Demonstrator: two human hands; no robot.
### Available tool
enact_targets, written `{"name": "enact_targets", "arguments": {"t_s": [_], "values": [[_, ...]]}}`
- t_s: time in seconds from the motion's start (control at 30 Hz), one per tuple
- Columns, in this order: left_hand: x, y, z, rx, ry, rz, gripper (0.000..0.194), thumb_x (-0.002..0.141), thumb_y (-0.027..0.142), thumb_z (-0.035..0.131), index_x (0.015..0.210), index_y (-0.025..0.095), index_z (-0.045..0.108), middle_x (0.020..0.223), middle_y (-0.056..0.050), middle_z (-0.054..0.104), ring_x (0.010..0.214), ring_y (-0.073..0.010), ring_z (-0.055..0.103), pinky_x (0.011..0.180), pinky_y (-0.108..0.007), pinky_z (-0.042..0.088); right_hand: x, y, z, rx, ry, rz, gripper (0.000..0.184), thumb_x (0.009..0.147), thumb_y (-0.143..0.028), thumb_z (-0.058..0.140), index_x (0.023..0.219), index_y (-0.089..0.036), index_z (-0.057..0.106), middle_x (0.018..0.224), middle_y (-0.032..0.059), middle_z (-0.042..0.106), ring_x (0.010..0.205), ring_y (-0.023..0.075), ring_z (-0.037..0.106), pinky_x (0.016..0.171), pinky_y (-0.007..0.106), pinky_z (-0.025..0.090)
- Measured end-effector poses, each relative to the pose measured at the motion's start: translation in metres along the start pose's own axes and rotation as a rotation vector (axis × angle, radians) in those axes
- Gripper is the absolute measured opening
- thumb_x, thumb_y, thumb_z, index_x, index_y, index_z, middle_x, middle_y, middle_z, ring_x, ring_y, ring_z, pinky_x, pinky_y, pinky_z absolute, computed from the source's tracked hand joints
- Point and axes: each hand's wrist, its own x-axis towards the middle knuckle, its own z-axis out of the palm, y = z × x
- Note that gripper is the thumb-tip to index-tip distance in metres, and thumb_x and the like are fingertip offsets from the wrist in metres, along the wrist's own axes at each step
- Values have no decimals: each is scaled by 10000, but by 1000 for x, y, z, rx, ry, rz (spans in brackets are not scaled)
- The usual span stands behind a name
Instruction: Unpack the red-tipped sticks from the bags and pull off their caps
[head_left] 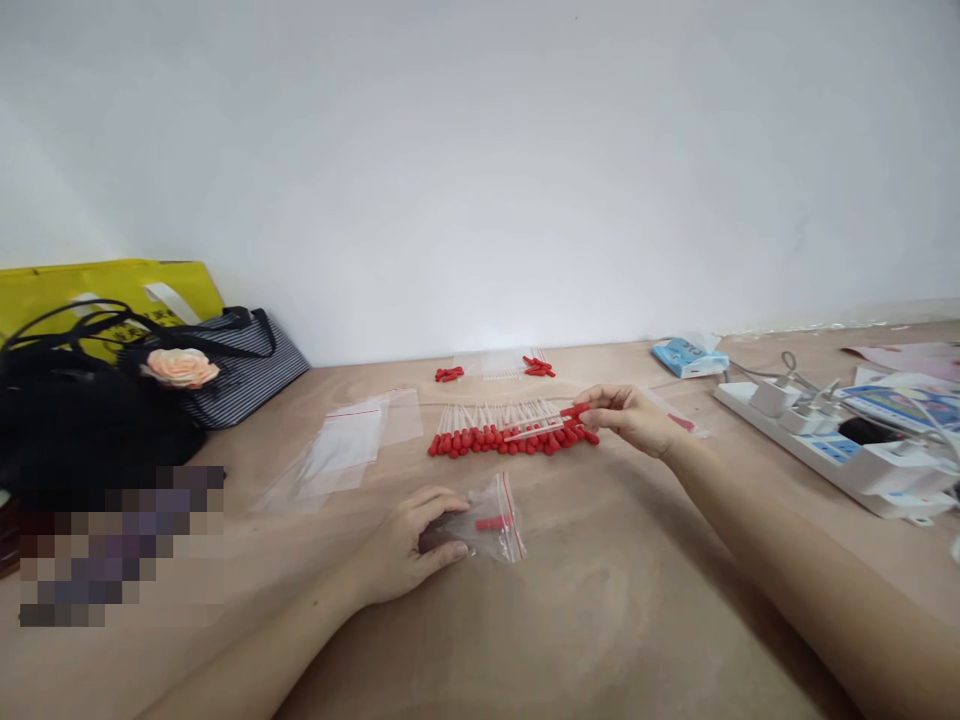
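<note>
My right hand (626, 415) pinches light, likely brittle sticks (534, 430), best held by the red ends (576, 411). My left hand (405, 545) clasps the floppy bag (484, 543).

Yellow bag (124, 283): dark characters; blue packet (684, 357): apparently lettering; neither legible.

A plain, pale grey-white wall (480, 180) spans the far side, lit brightest low at centre, with a paler slanting band at left and duller grey toward the upper corners. A smooth tan-brown tabletop (570, 640) runs from the near edge to the wall, its surface faintly sheened. At far left stand a yellow bag with white handles (191, 285) and a black-and-white striped bag (251, 385); at right lies a white plastic power strip (817, 445) with plugs inserted.
</note>
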Motion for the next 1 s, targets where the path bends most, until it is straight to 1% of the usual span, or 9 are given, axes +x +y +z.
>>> {"name": "enact_targets", "arguments": {"t_s": [0.1,0.2,0.27,0.33,0.47,0.63,0.73,0.8,1.0], "values": [[0,1,-1,-8,-4,-4,306,780,353,529,1057,223,525,1093,-56,564,1000,-191,530,865,-338,427,6,-1,13,-134,164,-155,228,643,-266,669,838,-157,627,767,38,667,647,128,594,627,274,470],[0,2,-1,-18,-11,-5,300,781,353,527,1053,225,527,1090,-56,564,994,-195,531,857,-345,430,10,5,37,-429,304,-346,201,721,-240,580,901,-162,625,855,64,662,724,155,603,673,302,478],[0,1,-1,-19,-13,-1,301,783,352,526,1056,226,526,1094,-57,560,999,-195,527,861,-348,428,13,13,51,-658,298,-461,221,761,-190,514,955,-179,619,934,72,646,809,168,596,728,314,474],[0,0,-1,-20,-13,6,303,784,349,525,1061,224,523,1097,-59,556,1006,-194,523,869,-349,424,15,22,62,-849,243,-557,239,791,-160,467,975,-187,616,961,83,634,864,178,581,770,319,464],[0,0,-1,-29,-17,10,305,784,337,528,1065,221,525,1096,-59,557,1006,-195,523,871,-348,424,21,34,73,-1113,113,-669,261,831,-115,409,978,-168,618,938,102,623,856,184,560,754,303,457],[1,3,-2,-34,-24,2,303,783,338,528,1060,218,533,1090,-59,563,1000,-195,526,868,-347,425,21,34,80,-1313,-3,-687,308,837,-75,383,1037,-172,597,915,93,608,832,181,536,732,289,447],[1,2,-2,-32,-22,-5,304,780,335,533,1061,217,536,1092,-58,564,1004,-196,526,873,-350,423,18,33,81,-1350,-55,-672,335,833,-61,379,1099,-166,552,916,86,598,857,181,523,739,286,443],[0,0,-1,-33,-17,2,308,780,336,535,1064,219,534,1099,-59,561,1011,-197,523,880,-354,418,17,34,80,-1346,-51,-639,325,839,-73,384,1128,-142,516,905,90,594,857,186,518,736,288,438],[0,-2,0,-40,-13,13,315,785,346,529,1074,223,523,1103,-64,553,1018,-202,516,879,-364,415,15,34,79,-1319,-12,-560,125,842,-187,460,880,-144,572,822,84,588,805,198,519,687,296,419]]}}
